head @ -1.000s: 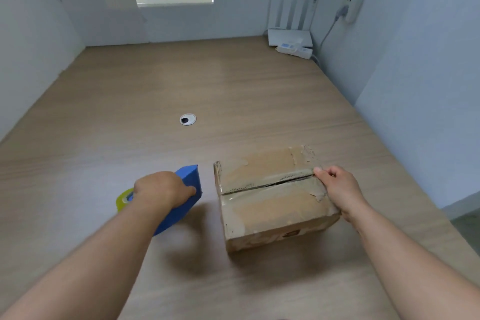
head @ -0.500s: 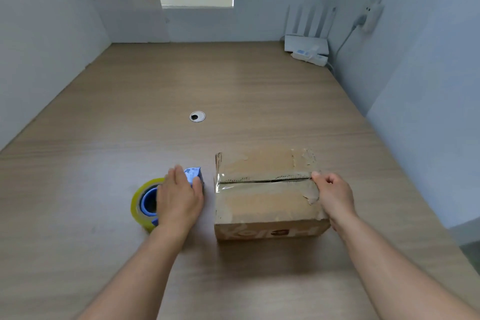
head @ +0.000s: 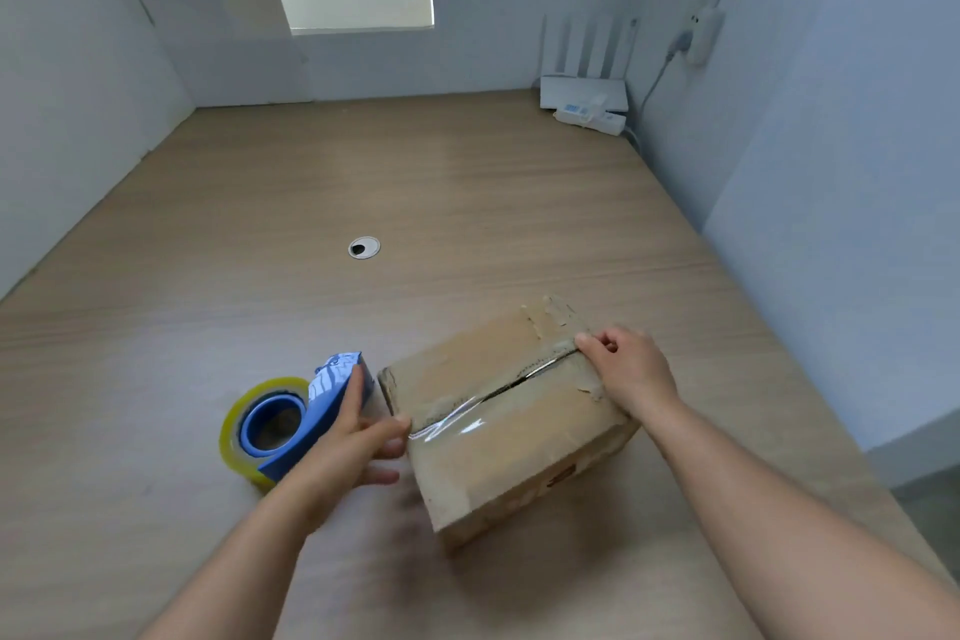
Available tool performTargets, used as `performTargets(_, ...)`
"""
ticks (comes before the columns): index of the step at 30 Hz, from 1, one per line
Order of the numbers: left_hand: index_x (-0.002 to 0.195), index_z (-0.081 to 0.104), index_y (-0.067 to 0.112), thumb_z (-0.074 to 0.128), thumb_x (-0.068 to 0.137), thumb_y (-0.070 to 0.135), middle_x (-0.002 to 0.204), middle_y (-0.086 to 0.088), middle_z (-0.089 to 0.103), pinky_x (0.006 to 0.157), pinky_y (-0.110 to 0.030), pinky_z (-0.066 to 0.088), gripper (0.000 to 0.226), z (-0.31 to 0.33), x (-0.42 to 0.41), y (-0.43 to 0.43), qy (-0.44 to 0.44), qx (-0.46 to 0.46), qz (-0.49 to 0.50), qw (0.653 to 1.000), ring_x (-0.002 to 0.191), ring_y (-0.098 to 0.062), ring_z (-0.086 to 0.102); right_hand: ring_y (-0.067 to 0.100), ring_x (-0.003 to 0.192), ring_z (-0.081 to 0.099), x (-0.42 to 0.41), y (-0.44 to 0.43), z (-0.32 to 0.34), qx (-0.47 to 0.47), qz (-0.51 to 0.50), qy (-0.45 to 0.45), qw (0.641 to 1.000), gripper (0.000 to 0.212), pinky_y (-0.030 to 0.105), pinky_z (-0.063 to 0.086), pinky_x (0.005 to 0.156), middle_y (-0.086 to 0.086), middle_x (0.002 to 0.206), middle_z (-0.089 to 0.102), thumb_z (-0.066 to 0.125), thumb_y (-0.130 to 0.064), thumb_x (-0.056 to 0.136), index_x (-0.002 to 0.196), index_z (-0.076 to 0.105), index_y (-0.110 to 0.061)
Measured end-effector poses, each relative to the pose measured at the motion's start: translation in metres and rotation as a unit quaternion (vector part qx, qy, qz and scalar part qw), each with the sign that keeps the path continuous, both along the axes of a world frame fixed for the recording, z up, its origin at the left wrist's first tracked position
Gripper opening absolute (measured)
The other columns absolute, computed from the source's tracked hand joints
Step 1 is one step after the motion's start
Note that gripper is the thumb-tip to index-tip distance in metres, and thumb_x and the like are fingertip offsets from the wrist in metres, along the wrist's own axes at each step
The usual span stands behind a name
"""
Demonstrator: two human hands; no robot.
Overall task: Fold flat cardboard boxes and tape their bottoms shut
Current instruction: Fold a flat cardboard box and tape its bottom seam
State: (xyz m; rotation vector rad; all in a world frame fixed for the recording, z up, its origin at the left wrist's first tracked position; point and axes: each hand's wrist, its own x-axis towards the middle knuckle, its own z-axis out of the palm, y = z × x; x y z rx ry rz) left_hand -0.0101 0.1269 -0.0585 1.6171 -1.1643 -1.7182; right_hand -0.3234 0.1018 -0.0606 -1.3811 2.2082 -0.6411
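The cardboard box [head: 511, 418] stands on the table [head: 467, 182], in the part close to the near edge and somewhat toward the right edge. It is turned at an angle to that edge, so one corner points to the person. Its two top flaps are closed and meet in a dark seam. A strip of clear tape [head: 452, 424] shines over the left end of this seam, while the middle of the seam is a little open.

The right hand [head: 636, 369] is on the far right end of the box. Its fingers are curled and the thumb presses at the end of the seam, so it holds the box there.

The left hand [head: 353, 447] is at the left end of the box with its fingers loosely spread, gripping nothing. The thumb touches the box edge where the clear tape ends. One finger lies along the side of the tape dispenser [head: 280, 424]; whether it touches, I cannot tell. The dispenser, blue with a yellowish roll, rests on the table just beside the box, on its left.

Further back, a round cable hole [head: 363, 247] is near the middle of the table. At the far right corner are a white router [head: 584, 91] and a power strip [head: 592, 119].
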Motion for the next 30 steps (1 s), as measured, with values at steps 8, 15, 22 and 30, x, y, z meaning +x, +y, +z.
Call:
performTargets(8,0.137,0.024,0.029,0.072,0.04,0.081,0.131,0.023,0.03,0.096,-0.023,0.041,0.12,0.012,-0.023,0.04,-0.277,-0.171,-0.155,0.933,0.122,-0.003,0.04,0.032,0.132,0.03,0.042,-0.06,0.011,0.072,0.104,0.148,0.981,0.065,0.046,0.029,0.103,0.013,0.143,0.037,0.039,-0.072,0.085,0.138,0.04,-0.034)
performTargets(15,0.133,-0.019,0.061,0.061,0.068,0.075,0.157,0.014,-0.021,0.113,-0.023,0.016,0.104,0.001,-0.041,0.059,-0.291,-0.197,-0.163,0.922,0.144,-0.001,-0.002,0.026,0.147,-0.006,0.05,-0.058,0.012,0.047,0.232,0.127,0.963,0.067,0.049,-0.001,0.116,0.001,0.161,0.0,0.037,-0.069,0.088,0.148,0.02,-0.043)
performTargets(22,0.15,-0.013,0.031,0.065,0.077,0.061,0.159,0.005,-0.017,0.107,-0.016,0.002,0.111,-0.006,-0.058,0.049,-0.259,-0.194,-0.133,0.937,0.144,-0.003,-0.01,0.017,0.146,-0.016,0.068,-0.019,0.013,0.022,0.355,0.251,0.9,0.054,0.049,-0.014,0.114,-0.008,0.16,-0.004,0.017,-0.044,0.102,0.152,0.006,-0.026)
performTargets(30,0.152,-0.01,0.028,0.066,0.071,0.064,0.159,0.001,-0.017,0.103,-0.016,0.006,0.116,-0.006,-0.074,0.033,-0.24,-0.172,-0.12,0.948,0.137,0.004,-0.008,0.016,0.147,-0.008,0.062,0.04,0.012,-0.032,0.425,0.225,0.876,0.052,0.036,-0.015,0.115,-0.007,0.16,0.003,0.023,-0.038,0.103,0.152,0.014,-0.023)
